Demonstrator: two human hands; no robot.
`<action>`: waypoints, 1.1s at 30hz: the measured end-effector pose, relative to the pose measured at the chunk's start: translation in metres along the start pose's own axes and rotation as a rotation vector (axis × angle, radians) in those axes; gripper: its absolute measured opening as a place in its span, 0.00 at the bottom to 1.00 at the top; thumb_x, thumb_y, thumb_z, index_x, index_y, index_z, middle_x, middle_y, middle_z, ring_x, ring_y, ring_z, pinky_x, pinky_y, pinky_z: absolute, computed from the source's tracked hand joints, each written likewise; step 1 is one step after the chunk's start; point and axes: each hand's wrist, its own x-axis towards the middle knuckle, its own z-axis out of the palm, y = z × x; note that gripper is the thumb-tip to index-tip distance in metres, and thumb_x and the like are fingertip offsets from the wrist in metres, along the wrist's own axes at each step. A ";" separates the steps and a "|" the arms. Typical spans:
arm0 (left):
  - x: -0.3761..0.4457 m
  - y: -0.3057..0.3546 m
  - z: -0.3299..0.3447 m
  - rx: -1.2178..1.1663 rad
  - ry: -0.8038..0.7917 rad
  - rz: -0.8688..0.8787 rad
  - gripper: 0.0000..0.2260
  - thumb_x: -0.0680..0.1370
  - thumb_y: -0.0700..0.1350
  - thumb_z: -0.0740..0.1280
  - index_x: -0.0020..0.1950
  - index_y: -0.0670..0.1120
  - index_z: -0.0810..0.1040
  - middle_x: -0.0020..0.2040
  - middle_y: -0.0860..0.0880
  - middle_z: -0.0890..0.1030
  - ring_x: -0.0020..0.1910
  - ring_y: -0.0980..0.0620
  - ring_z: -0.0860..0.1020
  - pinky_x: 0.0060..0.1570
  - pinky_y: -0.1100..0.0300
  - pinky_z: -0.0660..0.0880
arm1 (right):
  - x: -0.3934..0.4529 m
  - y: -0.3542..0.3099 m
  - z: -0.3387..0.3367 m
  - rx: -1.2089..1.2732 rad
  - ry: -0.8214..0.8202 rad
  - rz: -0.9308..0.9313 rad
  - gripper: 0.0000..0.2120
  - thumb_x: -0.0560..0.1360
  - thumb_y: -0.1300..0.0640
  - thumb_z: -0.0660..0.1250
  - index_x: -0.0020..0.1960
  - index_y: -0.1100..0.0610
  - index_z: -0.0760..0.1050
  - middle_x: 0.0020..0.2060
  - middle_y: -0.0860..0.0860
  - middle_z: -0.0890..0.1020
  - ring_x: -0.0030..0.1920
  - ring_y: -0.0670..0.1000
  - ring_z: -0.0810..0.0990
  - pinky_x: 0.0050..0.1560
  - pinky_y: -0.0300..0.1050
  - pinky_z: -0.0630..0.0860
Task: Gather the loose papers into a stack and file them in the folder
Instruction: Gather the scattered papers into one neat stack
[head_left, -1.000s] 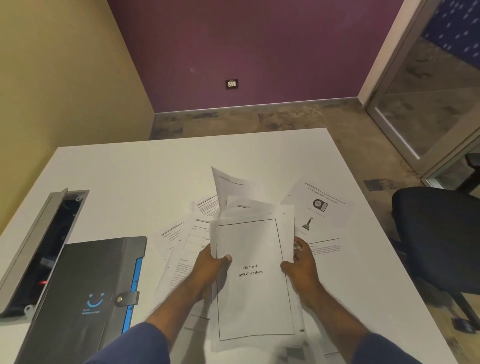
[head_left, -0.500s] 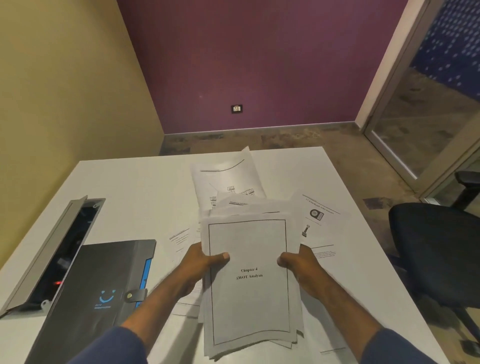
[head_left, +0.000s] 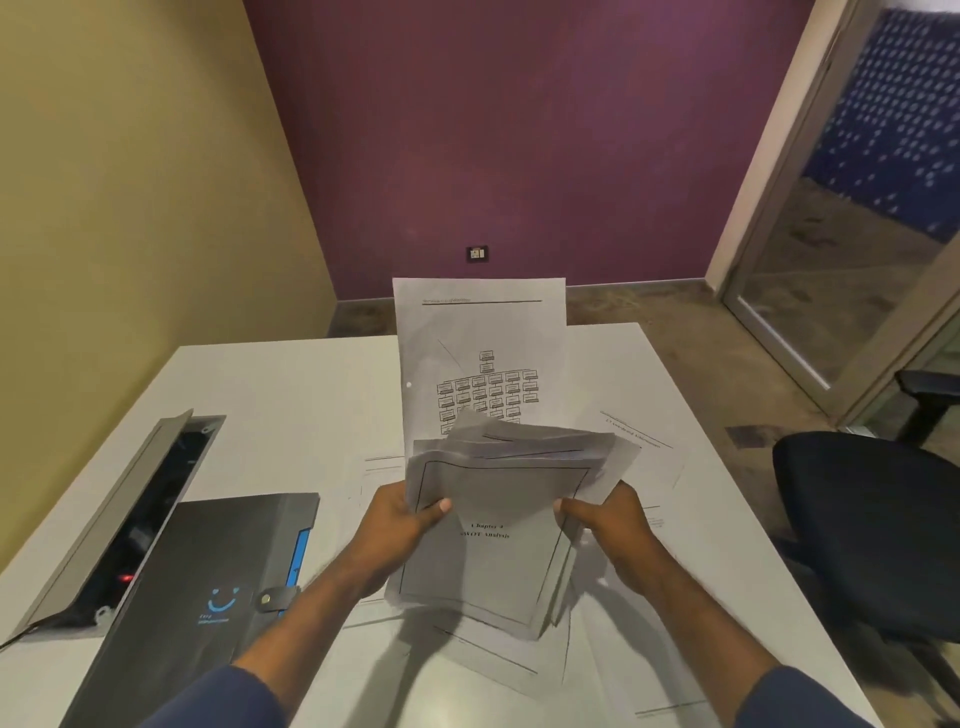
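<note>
A stack of papers (head_left: 485, 525) is gripped by the left hand (head_left: 402, 519) and right hand (head_left: 605, 514) above a white table (head_left: 291, 395), bounded by purple and yellow walls.

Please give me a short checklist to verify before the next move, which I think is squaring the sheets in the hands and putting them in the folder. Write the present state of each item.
1. Both hands grip the bundle: ok. The left hand and the right hand hold the stack of papers at its two sides.
2. Sheets aligned: not ok. The edges fan out, and the org-chart sheet sticks up well above the others.
3. All loose papers gathered: not ok. A sheet at the right and others under the bundle lie on the table.
4. Folder open: not ok. The folder is closed, with its strap fastened.
5. Folder within reach: ok, beside the left forearm.
</note>
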 end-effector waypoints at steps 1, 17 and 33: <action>-0.001 0.002 -0.002 -0.005 0.001 0.013 0.07 0.78 0.42 0.70 0.48 0.53 0.86 0.47 0.50 0.87 0.45 0.57 0.83 0.47 0.61 0.77 | -0.001 -0.004 -0.001 0.026 -0.011 -0.018 0.11 0.67 0.67 0.76 0.47 0.57 0.81 0.37 0.47 0.87 0.37 0.44 0.86 0.36 0.34 0.77; -0.007 0.010 -0.012 -0.094 0.061 0.149 0.13 0.75 0.40 0.74 0.55 0.56 0.82 0.53 0.56 0.86 0.53 0.57 0.84 0.50 0.66 0.79 | -0.012 -0.037 0.006 0.167 -0.155 -0.293 0.18 0.69 0.72 0.73 0.53 0.56 0.82 0.48 0.51 0.87 0.51 0.50 0.85 0.51 0.41 0.81; 0.004 0.009 0.006 -0.180 0.061 0.135 0.13 0.72 0.37 0.76 0.50 0.54 0.87 0.51 0.52 0.87 0.53 0.54 0.84 0.48 0.66 0.78 | -0.006 -0.025 0.003 0.075 -0.126 -0.232 0.20 0.66 0.72 0.75 0.54 0.55 0.82 0.49 0.49 0.85 0.50 0.47 0.82 0.48 0.36 0.78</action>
